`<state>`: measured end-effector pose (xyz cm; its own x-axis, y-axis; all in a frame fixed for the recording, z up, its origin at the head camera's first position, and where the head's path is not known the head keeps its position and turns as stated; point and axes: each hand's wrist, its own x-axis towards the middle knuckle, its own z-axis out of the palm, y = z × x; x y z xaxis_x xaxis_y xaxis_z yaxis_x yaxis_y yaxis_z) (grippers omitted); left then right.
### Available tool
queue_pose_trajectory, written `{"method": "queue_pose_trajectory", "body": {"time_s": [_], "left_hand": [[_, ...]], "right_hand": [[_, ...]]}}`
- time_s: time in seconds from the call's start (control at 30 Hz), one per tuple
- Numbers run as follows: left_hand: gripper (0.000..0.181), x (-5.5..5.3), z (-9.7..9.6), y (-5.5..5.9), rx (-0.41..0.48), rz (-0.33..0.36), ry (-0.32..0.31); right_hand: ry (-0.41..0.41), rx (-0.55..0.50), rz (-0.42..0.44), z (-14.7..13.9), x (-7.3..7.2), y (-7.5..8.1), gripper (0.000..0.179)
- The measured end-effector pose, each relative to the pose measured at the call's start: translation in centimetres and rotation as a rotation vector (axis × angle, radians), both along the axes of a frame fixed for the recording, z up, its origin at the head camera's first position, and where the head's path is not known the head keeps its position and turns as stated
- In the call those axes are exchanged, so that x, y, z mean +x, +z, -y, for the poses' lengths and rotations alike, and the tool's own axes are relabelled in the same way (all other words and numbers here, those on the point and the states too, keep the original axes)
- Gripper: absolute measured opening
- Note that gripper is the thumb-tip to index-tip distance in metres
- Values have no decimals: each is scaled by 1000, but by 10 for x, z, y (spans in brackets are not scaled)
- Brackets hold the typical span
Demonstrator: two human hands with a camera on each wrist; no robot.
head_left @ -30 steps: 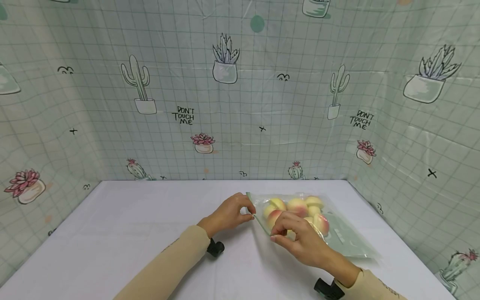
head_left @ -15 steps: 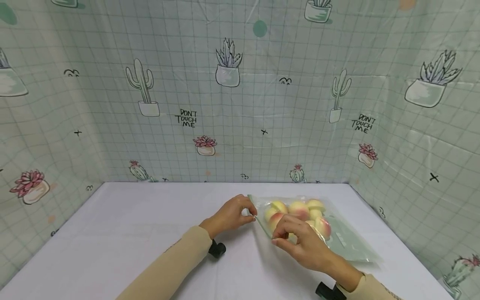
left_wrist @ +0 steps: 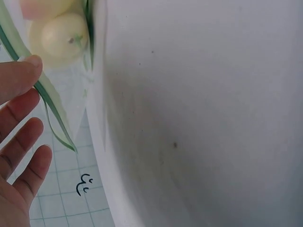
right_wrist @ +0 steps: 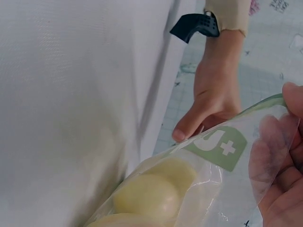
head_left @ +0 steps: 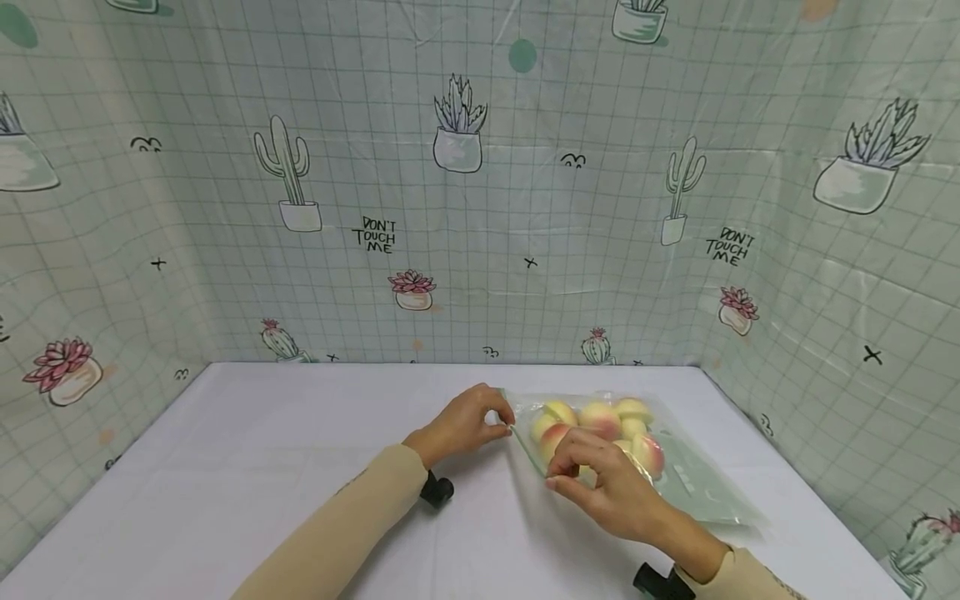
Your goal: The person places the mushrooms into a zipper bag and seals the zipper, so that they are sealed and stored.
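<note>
A clear zip bag (head_left: 701, 487) with a green-edged opening lies on the right part of the table. Inside it sit several yellow-pink peaches (head_left: 598, 419). My left hand (head_left: 467, 423) pinches the bag's opening edge toward its far end. In the left wrist view, thumb and forefinger meet on the green strip (left_wrist: 51, 105), the other fingers loosely bent. My right hand (head_left: 609, 482) pinches the near corner of the same edge, partly covering the peaches in the head view. A green printed label (right_wrist: 222, 146) shows on the bag between the hands in the right wrist view.
The bag lies on a white-covered table (head_left: 300, 467). A grid-patterned curtain (head_left: 480, 208) with plant drawings encloses the back and both sides. Black camera mounts (head_left: 437, 490) are strapped at the wrists, below the beige sleeves (head_left: 352, 517).
The head view has shifted slightly. Both hands keep their pinch on the bag's edge, nearly still, and the peaches stay in place.
</note>
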<state>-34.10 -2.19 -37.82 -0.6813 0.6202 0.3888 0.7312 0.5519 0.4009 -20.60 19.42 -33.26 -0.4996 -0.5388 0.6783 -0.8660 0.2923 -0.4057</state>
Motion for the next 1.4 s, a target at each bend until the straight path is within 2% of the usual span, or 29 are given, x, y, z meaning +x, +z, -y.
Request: {"method": "queue_pose_trajectory", "body": {"time_s": [0.33, 0.57, 1.4], "left_hand": [[5, -4, 1, 3, -7, 0, -16], [5, -7, 3, 0, -17, -9, 3], [6, -20, 1, 2, -51, 4, 1]], "right_hand": [[9, 0, -3, -2, 0, 0, 29], [28, 4, -3, 0, -2, 0, 29], [11, 9, 1, 0, 3, 3, 29]]}}
